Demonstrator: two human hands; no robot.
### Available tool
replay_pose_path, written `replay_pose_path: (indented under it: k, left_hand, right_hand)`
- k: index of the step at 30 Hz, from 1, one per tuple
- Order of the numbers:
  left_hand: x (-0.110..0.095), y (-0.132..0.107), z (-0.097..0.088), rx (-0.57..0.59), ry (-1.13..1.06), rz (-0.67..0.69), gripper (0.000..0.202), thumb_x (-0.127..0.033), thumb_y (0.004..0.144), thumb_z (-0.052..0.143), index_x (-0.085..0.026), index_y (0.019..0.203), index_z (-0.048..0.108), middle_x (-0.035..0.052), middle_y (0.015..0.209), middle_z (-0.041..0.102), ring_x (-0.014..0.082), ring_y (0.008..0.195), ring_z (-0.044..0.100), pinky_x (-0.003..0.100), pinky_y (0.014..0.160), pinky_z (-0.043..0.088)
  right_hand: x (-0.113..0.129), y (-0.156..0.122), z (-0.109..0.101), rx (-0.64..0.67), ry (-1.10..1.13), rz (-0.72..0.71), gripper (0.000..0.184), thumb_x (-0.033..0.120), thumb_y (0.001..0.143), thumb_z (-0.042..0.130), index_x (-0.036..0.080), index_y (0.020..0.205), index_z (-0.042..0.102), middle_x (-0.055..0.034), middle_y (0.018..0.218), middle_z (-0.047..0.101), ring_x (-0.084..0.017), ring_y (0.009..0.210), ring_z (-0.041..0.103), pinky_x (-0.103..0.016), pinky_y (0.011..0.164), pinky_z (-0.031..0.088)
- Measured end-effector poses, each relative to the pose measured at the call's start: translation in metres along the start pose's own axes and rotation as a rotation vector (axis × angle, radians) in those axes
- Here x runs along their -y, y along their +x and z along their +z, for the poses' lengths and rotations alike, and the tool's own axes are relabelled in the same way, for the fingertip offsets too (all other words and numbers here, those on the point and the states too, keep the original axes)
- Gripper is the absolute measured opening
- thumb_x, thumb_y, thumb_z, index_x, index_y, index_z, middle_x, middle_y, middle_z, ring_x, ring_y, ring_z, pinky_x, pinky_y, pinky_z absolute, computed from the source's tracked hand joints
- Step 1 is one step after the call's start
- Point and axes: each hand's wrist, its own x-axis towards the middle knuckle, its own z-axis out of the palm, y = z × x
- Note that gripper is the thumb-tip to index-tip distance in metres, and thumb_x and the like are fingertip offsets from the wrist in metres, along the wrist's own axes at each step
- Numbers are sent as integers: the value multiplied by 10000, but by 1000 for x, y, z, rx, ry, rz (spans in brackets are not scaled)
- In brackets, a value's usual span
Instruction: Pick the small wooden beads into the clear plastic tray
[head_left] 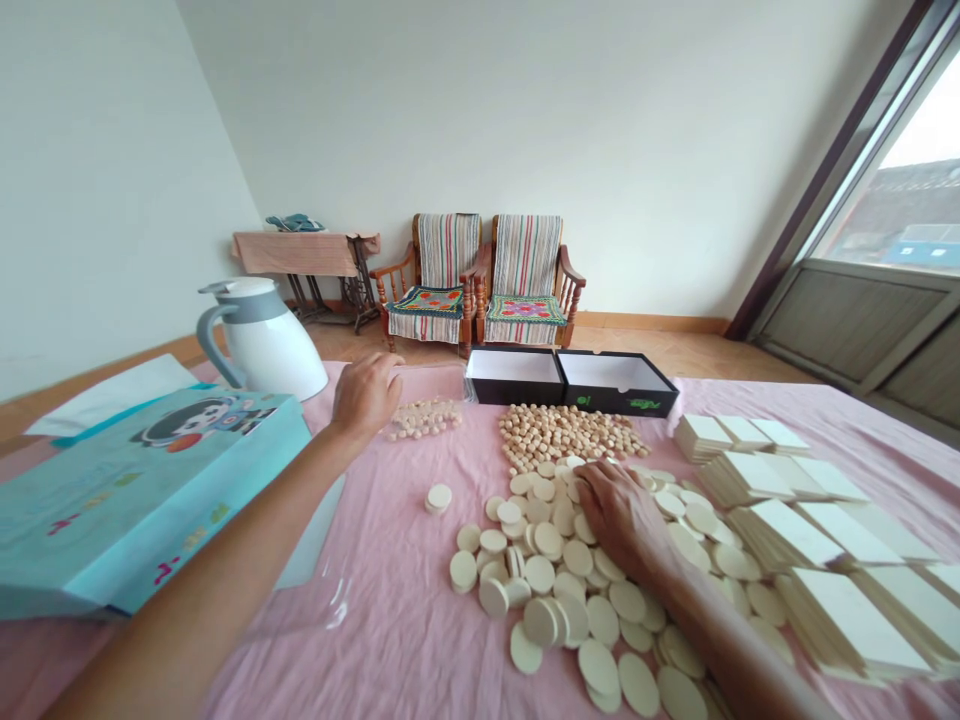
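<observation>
My right hand (611,505) lies palm down on a spread of pale wooden discs (559,590) on the pink tablecloth (382,620); its fingers curl into the discs near a heap of small wooden pegs (566,432). My left hand (366,392) reaches far forward with fingers bent, next to a clear bag of small pegs (424,417). Whether it grips the bag I cannot make out. One small stack of discs (439,497) sits alone between the hands.
A white and grey jug (262,340) and a light blue paper bag (127,490) are at the left. Two open black boxes (570,380) stand behind the pegs. Stacks of pale rectangular boards (810,530) fill the right. Two chairs stand against the far wall.
</observation>
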Motion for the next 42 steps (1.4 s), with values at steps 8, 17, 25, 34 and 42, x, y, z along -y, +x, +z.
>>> replay_pose_path:
  k: [8, 17, 25, 34, 42]
  left_hand:
    - [-24, -25, 31, 280, -294, 128, 218, -330, 833, 540, -200, 955, 665, 39, 984, 707, 193, 908, 641, 280, 787, 476]
    - [-17, -32, 36, 291, -355, 177, 184, -255, 880, 483, -190, 933, 646, 43, 965, 695, 185, 903, 634, 294, 794, 472]
    - [-39, -36, 18, 142, -385, 296, 177, -286, 884, 525, -176, 980, 627, 66, 946, 673, 197, 914, 596, 344, 841, 454]
    - [-134, -39, 44, 511, -315, 552, 155, -114, 855, 466, -188, 929, 581, 48, 963, 585, 171, 892, 568, 268, 758, 473]
    - [-156, -36, 66, 586, -242, 482, 199, -39, 817, 424, -175, 868, 561, 71, 940, 562, 198, 838, 555, 290, 682, 462]
  right_hand:
    - [0, 0, 0, -6, 3, -6, 222, 245, 925, 370, 192, 815, 556, -57, 875, 610, -186, 867, 551, -325, 799, 365]
    - [-1, 0, 1, 1, -2, -7, 222, 244, 927, 365, 193, 834, 560, -56, 883, 610, -188, 877, 552, -329, 807, 367]
    - [0, 0, 1, -7, -2, -7, 213, 225, 912, 380, 197, 878, 588, -54, 864, 609, -190, 861, 553, -329, 796, 369]
    - [-1, 0, 0, -7, 1, -20, 219, 244, 919, 371, 194, 839, 569, -57, 880, 612, -187, 863, 551, -323, 792, 368]
    - [-2, -1, 0, -19, -3, -33, 218, 244, 920, 364, 198, 858, 568, -57, 879, 618, -184, 855, 557, -314, 783, 371]
